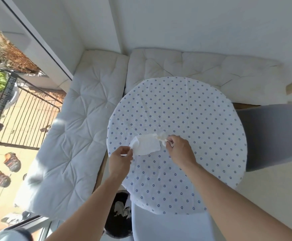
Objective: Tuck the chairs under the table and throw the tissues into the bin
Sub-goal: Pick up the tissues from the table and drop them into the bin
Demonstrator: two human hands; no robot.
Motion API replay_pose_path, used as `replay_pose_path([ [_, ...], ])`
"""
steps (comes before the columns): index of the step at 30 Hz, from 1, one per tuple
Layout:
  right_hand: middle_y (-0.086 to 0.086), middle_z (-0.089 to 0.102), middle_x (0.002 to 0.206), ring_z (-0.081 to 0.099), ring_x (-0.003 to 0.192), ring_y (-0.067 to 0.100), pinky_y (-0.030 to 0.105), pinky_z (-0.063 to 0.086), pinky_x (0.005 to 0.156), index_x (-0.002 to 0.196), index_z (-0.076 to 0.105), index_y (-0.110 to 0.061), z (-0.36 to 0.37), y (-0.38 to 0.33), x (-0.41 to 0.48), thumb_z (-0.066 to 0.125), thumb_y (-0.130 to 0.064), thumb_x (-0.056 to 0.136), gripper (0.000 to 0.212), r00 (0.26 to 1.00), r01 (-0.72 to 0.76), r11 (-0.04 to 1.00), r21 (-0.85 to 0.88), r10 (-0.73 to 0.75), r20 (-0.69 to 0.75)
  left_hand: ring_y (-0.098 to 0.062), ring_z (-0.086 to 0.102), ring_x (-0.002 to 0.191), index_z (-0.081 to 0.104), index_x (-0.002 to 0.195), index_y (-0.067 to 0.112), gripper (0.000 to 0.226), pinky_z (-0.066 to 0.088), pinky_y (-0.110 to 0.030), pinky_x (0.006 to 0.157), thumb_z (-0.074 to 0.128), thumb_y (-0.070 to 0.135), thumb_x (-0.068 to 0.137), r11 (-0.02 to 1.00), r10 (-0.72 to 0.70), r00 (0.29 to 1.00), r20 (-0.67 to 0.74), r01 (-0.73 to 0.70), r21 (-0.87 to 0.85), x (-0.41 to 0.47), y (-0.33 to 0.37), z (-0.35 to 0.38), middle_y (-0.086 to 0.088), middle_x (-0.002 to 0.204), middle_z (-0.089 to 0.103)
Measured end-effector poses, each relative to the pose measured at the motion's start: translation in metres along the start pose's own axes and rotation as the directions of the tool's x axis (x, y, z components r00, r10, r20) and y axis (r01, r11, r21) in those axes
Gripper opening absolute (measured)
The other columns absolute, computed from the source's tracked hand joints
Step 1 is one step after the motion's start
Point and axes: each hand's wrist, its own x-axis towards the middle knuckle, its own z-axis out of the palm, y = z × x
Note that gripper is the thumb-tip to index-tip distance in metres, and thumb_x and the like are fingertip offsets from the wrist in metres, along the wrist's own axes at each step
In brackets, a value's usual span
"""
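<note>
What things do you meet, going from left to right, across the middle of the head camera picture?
Black railing → white bench cushion → left hand → tissue → right hand → grey chair.

Tissue (146,144) on table (202,119); bin (118,218) below, left.

Both arms were bare right up past the elbows — no sleeves, no watch on either wrist, and the left hand (122,158) and right hand (177,147) wore no rings or gloves.
</note>
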Motion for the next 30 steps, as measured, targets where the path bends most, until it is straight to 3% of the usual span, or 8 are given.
replay_pose_path([
  [8, 0.001, 0.073, 0.093, 0.068, 0.074, 0.02, 0.041, 0.058, 0.065, 0.106, 0.067, -0.014, -0.026, -0.039, -0.088, 0.056, -0.028, 0.103, 0.018, 1.0, -0.01, 1.0, 0.02, 0.011, -0.023, -0.017, 0.079, 0.072, 0.076, 0.096, 0.021, 0.004, 0.067, -0.046, 0.073, 0.073, 0.023, 0.098, 0.993, 0.118, 0.993, -0.016, -0.118, -0.026, -0.071, -0.013, -0.084, 0.001, 0.085, 0.079],
  [12, 0.003, 0.074, 0.093, 0.067, 0.067, 0.019, 0.041, 0.057, 0.061, 0.104, 0.067, -0.014, -0.019, -0.065, -0.141, 0.056, -0.029, 0.102, 0.019, 1.0, -0.009, 1.0, -0.001, 0.009, -0.006, -0.016, 0.076, 0.068, 0.077, 0.101, 0.017, 0.007, 0.061, -0.03, 0.062, 0.072, 0.022, 0.099, 0.991, 0.123, 0.991, -0.054, -0.125, -0.049, -0.115, -0.034, -0.129, -0.004, 0.086, 0.079],
  [14, 0.004, 0.075, 0.092, 0.067, 0.065, 0.019, 0.041, 0.058, 0.061, 0.103, 0.068, -0.015, -0.011, -0.076, -0.166, 0.058, -0.029, 0.102, 0.018, 1.0, -0.01, 1.0, -0.002, 0.01, 0.003, -0.014, 0.077, 0.068, 0.078, 0.099, 0.022, 0.007, 0.063, -0.035, 0.063, 0.072, 0.026, 0.098, 0.991, 0.12, 0.991, -0.065, -0.123, -0.046, -0.133, -0.051, -0.152, -0.003, 0.087, 0.08],
  [17, 0.003, 0.075, 0.092, 0.069, 0.069, 0.02, 0.043, 0.059, 0.065, 0.101, 0.067, -0.016, 0.004, -0.089, -0.201, 0.057, -0.03, 0.101, 0.017, 1.0, -0.003, 1.0, -0.003, 0.003, 0.029, -0.02, 0.08, 0.074, 0.078, 0.098, 0.027, 0.006, 0.067, -0.049, 0.077, 0.073, 0.03, 0.097, 0.991, 0.111, 0.992, -0.059, -0.115, -0.068, -0.156, -0.079, -0.186, 0.002, 0.087, 0.08],
  [25, 0.002, 0.073, 0.091, 0.068, 0.081, 0.021, 0.04, 0.058, 0.074, 0.099, 0.068, -0.016, 0.056, -0.113, -0.275, 0.058, -0.032, 0.1, 0.018, 0.993, 0.022, 0.998, -0.056, -0.015, 0.121, -0.025, 0.079, 0.075, 0.078, 0.094, 0.026, 0.005, 0.067, -0.052, 0.079, 0.074, 0.028, 0.098, 0.994, 0.066, 0.992, -0.111, -0.075, -0.078, -0.205, -0.149, -0.249, 0.005, 0.081, 0.078],
  [30, 0.002, 0.073, 0.091, 0.067, 0.084, 0.023, 0.037, 0.055, 0.073, 0.095, 0.067, -0.014, 0.097, -0.122, -0.3, 0.058, -0.03, 0.099, 0.018, 0.977, 0.012, 0.997, -0.073, 0.003, 0.214, -0.024, 0.079, 0.072, 0.078, 0.093, 0.026, 0.006, 0.066, -0.053, 0.077, 0.074, 0.031, 0.096, 0.996, 0.012, 0.99, -0.138, -0.024, -0.086, -0.22, -0.198, -0.269, 0.004, 0.086, 0.079],
])
